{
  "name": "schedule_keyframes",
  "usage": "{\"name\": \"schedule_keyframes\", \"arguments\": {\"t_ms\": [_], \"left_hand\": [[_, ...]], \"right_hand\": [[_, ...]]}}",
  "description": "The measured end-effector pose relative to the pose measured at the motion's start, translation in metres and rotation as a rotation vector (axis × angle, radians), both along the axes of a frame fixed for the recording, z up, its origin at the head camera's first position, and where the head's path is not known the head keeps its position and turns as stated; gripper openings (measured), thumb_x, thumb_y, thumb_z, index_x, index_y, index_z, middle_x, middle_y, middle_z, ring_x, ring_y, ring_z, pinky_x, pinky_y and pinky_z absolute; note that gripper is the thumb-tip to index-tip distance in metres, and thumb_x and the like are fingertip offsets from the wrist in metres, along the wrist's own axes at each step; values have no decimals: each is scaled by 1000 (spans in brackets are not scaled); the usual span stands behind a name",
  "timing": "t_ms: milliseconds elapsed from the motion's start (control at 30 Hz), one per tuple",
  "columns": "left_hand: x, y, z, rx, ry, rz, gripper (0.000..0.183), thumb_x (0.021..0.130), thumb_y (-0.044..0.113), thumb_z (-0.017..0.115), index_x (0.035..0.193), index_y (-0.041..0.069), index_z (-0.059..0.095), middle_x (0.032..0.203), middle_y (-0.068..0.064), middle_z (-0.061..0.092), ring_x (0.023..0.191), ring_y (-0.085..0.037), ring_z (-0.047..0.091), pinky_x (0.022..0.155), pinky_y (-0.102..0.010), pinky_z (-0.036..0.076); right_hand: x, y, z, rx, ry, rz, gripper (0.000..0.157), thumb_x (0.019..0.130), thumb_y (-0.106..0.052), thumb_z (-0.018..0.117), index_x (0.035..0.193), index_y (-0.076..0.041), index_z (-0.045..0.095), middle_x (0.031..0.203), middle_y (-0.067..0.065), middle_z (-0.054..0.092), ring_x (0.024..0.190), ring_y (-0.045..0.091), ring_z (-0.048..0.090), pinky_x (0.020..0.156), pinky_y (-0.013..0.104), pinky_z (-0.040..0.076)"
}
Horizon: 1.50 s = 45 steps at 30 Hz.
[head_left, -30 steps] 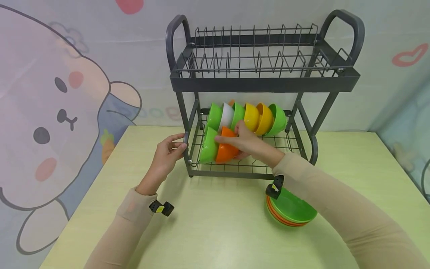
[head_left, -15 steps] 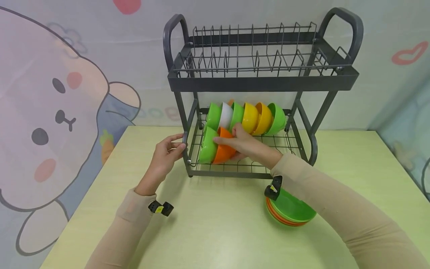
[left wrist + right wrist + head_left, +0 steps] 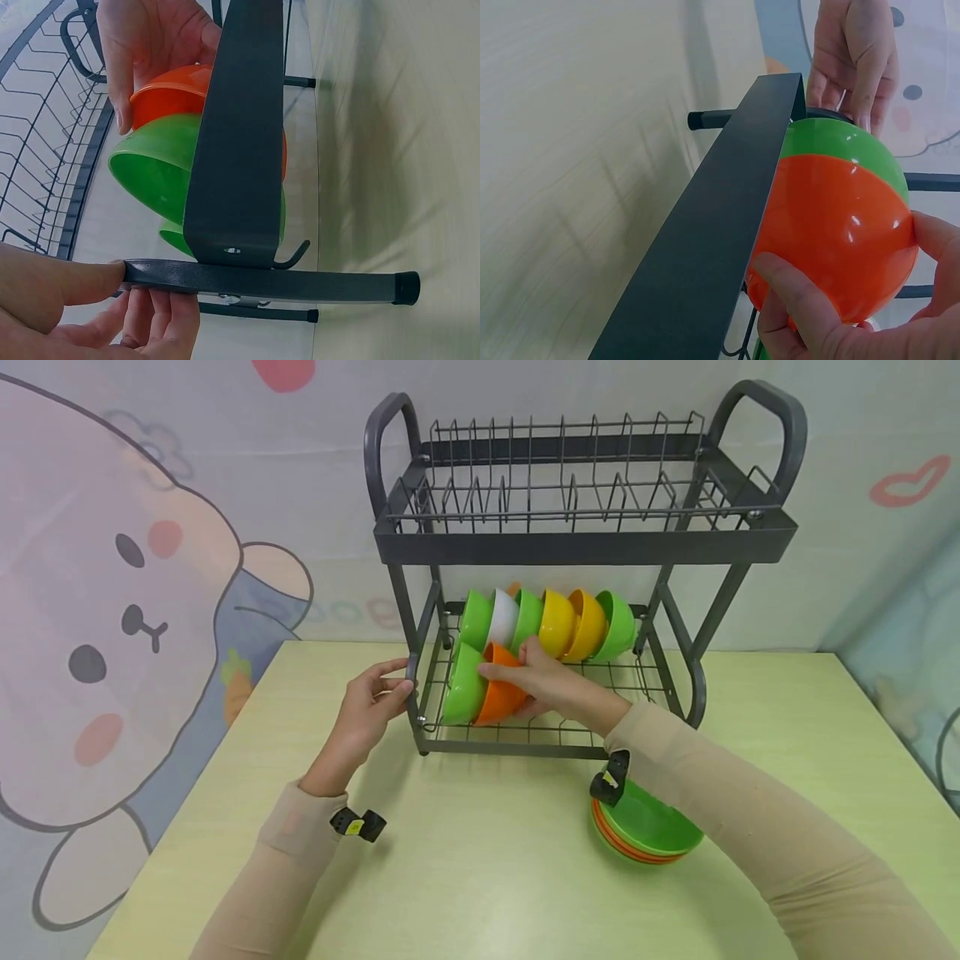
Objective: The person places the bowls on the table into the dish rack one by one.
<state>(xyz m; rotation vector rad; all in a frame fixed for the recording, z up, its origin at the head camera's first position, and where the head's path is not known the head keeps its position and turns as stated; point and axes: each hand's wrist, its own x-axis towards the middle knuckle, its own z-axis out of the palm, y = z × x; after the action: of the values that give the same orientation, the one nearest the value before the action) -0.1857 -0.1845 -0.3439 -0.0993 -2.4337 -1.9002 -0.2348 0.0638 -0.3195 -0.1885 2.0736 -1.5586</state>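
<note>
In the head view, my right hand [image 3: 551, 681] holds an orange bowl [image 3: 501, 693] on the lower shelf of a dark two-tier dish rack [image 3: 585, 547]. Thumb and fingers span the bowl's outside in the right wrist view. Against its left side stands a green bowl [image 3: 463, 689], also on edge. My left hand [image 3: 367, 706] pinches the rack's left side frame between thumb and fingers, as the left wrist view shows. Behind the orange bowl, a row of green, white and yellow bowls [image 3: 557, 622] leans along the shelf's back.
A stack of green and orange bowls [image 3: 656, 822] sits on the pale table [image 3: 465, 860] in front of the rack's right side, partly under my right forearm. Wire dividers [image 3: 528, 485] line the upper tier. A printed cloth [image 3: 315, 468] hangs behind.
My right hand and the orange bowl have shifted slightly left, closer to the green bowl, then stayed almost still. My left hand keeps its hold on the rack.
</note>
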Motion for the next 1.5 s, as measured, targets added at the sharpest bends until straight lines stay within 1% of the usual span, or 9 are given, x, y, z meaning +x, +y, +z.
{"name": "schedule_keyframes", "arguments": {"t_ms": [467,700,867,967,1067,1233,1333,1400,1500], "left_hand": [[-1,0,-1,-7,-11,-4,39,93,5,52,131,1,46,109,-28,56,98,-39,59,82,-30,52],[0,-2,0,-23,-21,2,39,92,5,54,130,1,48,110,-27,57,98,-37,60,81,-29,52],[0,-2,2,-43,-14,12,39,91,6,56,130,3,49,110,-23,59,97,-33,60,80,-29,53],[0,-2,2,-51,-14,20,39,91,7,56,130,3,50,111,-23,58,97,-32,60,81,-30,52],[1,-2,2,-61,-16,32,39,92,9,56,129,4,50,112,-21,56,97,-31,59,83,-32,52],[6,-2,3,-104,-10,51,40,92,16,57,130,7,50,114,-18,53,97,-31,58,85,-37,51],[10,-2,5,-142,7,69,42,92,20,58,131,9,48,112,-15,53,95,-29,57,82,-35,52],[13,-1,7,-160,14,78,43,91,23,59,131,10,48,111,-13,53,93,-27,57,79,-33,53],[17,-1,10,-179,20,83,42,91,25,59,130,13,48,108,-12,52,91,-23,57,75,-28,53]], "right_hand": [[1,5,-2,3,9,61,61,84,-46,63,112,-8,25,116,14,40,101,25,55,78,40,54],[2,4,-3,-53,-4,105,60,85,-42,63,123,-11,28,121,10,42,104,26,55,77,41,54],[1,5,1,3,8,102,50,81,-42,68,96,-3,41,101,11,51,90,25,59,80,43,53],[0,7,4,36,18,94,51,78,-43,71,75,-4,38,77,6,46,68,21,55,79,41,53],[1,11,9,39,18,100,53,78,-42,71,68,-5,35,66,4,38,54,17,45,77,38,54],[3,16,15,46,22,114,46,81,-38,69,76,-1,42,73,8,43,54,16,39,75,34,55],[4,18,19,51,11,107,46,82,-36,69,89,3,46,83,13,44,60,19,50,75,33,55],[5,20,22,55,4,104,48,83,-34,68,101,4,44,93,17,44,73,25,59,77,34,54],[6,22,24,43,-5,106,49,85,-31,66,109,3,42,98,19,43,87,31,63,78,35,54]]}}
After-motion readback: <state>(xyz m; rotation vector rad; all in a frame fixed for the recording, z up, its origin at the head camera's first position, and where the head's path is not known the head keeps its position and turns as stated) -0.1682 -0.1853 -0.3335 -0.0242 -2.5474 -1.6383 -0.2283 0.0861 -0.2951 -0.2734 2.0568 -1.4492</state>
